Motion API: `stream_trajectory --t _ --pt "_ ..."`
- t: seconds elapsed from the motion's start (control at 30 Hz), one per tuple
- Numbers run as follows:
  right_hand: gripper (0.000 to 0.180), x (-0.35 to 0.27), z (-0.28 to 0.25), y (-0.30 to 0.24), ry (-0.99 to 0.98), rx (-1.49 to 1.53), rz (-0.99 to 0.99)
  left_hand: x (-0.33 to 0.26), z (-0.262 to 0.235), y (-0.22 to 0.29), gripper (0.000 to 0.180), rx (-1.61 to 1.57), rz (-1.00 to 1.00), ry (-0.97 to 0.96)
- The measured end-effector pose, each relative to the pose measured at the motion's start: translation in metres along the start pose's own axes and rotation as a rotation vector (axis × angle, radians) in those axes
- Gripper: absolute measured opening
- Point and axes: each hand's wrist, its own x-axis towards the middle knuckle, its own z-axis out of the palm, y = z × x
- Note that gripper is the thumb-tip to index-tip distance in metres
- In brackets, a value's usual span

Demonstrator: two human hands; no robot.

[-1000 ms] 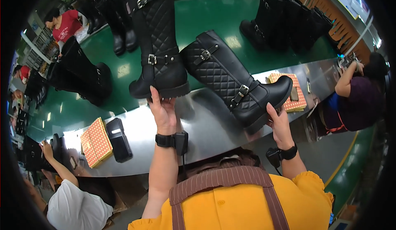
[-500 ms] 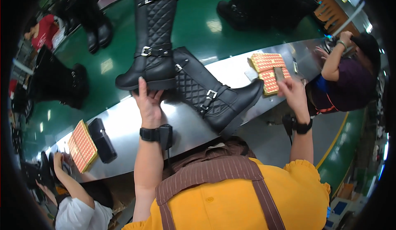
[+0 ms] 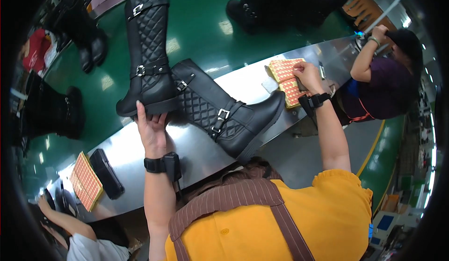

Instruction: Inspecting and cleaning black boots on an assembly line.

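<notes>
My left hand (image 3: 152,132) supports a tall black quilted boot (image 3: 148,74) from below, thumb on the side of the foot and fingers under the sole. The boot stands upright with silver buckles at the ankle and upper shaft. Its mate, a second black boot (image 3: 208,104), lies on its side on the metal ledge in front of me. Over a stack of red-and-cream patterned sheets (image 3: 284,79), my right hand (image 3: 308,77) is closed in a pinch at the top sheet. Whatever lies between its fingertips is too small to make out.
A metal ledge (image 3: 131,151) edges the green work surface (image 3: 196,32). Another patterned stack (image 3: 85,182) lies beside a black case (image 3: 106,174). Dark boots (image 3: 280,6) stand across the surface. Co-workers are close by, in purple (image 3: 395,88) at right and white (image 3: 91,249) at left.
My right hand has moved away from me onto the patterned sheets, fingers still pinched. The view has shifted slightly; my left hand keeps supporting the upright boot.
</notes>
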Motion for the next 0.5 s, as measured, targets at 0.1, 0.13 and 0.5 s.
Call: stream_trajectory --t 0.1,0.13,0.5 --pt "0.017 0.004 0.006 0.001 0.006 -0.083 -0.051 -0.001 0.000 0.000 0.064 -0.018 0.010 0.003" --pt "0.018 0.007 0.008 0.002 -0.028 -0.096 -0.008 -0.001 0.000 0.001 0.066 -0.019 0.012 -0.002" --pt "0.014 0.034 0.004 0.020 -0.287 0.224 0.167 -0.009 0.009 0.007 0.071 0.017 0.054 -0.015"
